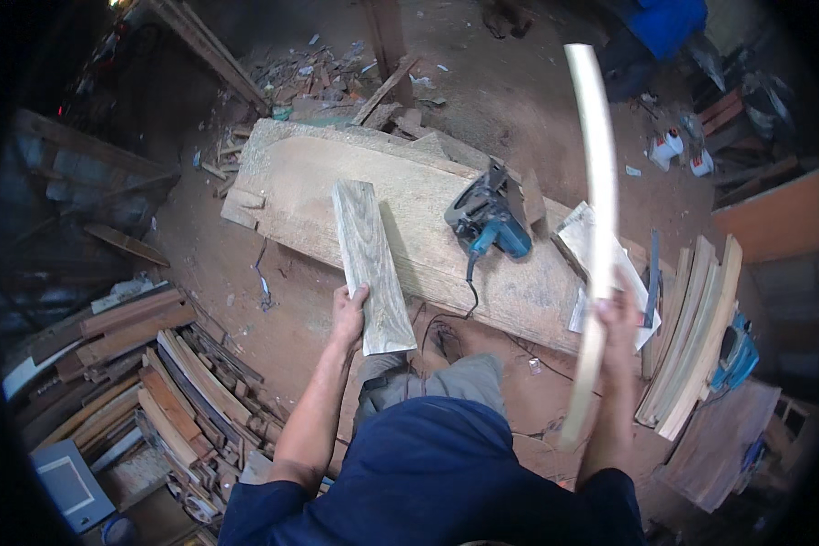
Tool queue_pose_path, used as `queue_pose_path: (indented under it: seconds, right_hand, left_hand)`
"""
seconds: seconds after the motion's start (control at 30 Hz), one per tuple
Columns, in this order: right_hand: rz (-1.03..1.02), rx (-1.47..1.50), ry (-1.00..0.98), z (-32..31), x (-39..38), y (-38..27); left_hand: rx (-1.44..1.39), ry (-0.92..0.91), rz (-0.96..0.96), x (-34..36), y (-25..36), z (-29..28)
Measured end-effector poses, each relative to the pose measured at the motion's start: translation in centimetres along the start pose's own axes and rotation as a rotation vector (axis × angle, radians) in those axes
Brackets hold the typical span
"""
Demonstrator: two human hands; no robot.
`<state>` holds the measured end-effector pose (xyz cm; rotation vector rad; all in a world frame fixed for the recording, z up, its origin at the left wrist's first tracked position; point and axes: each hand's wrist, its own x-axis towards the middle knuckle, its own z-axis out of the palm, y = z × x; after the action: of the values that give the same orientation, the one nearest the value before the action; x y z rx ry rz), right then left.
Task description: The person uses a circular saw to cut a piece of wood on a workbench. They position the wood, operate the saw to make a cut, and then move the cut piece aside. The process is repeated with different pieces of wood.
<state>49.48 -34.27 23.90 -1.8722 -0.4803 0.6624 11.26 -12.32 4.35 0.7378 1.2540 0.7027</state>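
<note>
My left hand [348,314] grips the edge of a short wooden board [373,264], its thumb lying over the top face. The board tilts across the near edge of a long, dusty plank bench [309,177]. Off to the right, my right hand [617,314] is closed around a long, narrow, pale wooden strip [601,182], held nearly upright and blurred by motion. Between the two hands, a blue and black circular saw [491,218] rests on the bench, its cord running toward me. Behind the strip, a pale board [578,241] lies at the bench's right end.
Stacked timber [168,373] fills the lower left beside a grey panel [71,487]. Leaning planks [696,337] and another blue power tool [735,353] stand at right. White containers [666,148] sit on the floor; a person in blue [669,25] is at upper right.
</note>
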Motion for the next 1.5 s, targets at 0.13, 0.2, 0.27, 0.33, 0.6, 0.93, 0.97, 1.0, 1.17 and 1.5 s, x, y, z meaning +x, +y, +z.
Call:
queue_pose_path:
  seconds: [0.13, 0.2, 0.27, 0.33, 0.6, 0.93, 0.97, 1.0, 1.17, 1.5]
  right_hand:
    - [0.048, 0.056, -0.299, 16.9, -0.4, -2.7]
    - [-0.083, -0.151, -0.330, 24.3, 0.3, 0.1]
    - [-0.051, -0.387, -0.397, 30.2, -0.2, -0.4]
    - [0.039, -0.490, -0.478, 34.6, -0.7, 0.1]
    - [0.236, -0.371, -0.597, 40.3, -1.0, 4.3]
    - [0.337, -0.220, -0.565, 40.3, -1.3, 5.0]
    - [0.355, -0.193, -0.563, 40.2, -1.4, 4.7]
    - [0.373, -0.167, -0.561, 40.1, -1.6, 4.5]
    - [0.263, -0.160, -0.564, 39.7, -2.0, 3.0]
    - [0.248, -0.022, -0.744, 36.5, -2.4, 0.7]
  left_hand:
    - [-0.034, 0.044, -0.022, 2.1, 0.0, 0.4]
    - [-0.058, 0.028, -0.042, 2.7, 0.3, 0.5]
    - [0.028, 0.130, -0.057, 2.1, 1.9, 1.1]
    - [0.011, 0.112, -0.093, 3.1, 1.8, 0.2]
    - [-0.632, -0.234, -0.276, 4.6, 3.7, -2.7]
    - [-0.788, -0.338, -0.415, 8.2, 3.0, -2.8]
    - [-0.758, -0.343, -0.400, 8.2, 3.2, -2.7]
    - [-0.728, -0.347, -0.385, 8.1, 3.4, -2.6]
    - [-0.692, -0.410, -0.344, 7.8, 5.2, -2.5]
    - [-0.590, -0.420, -0.162, 5.1, 7.0, -1.3]
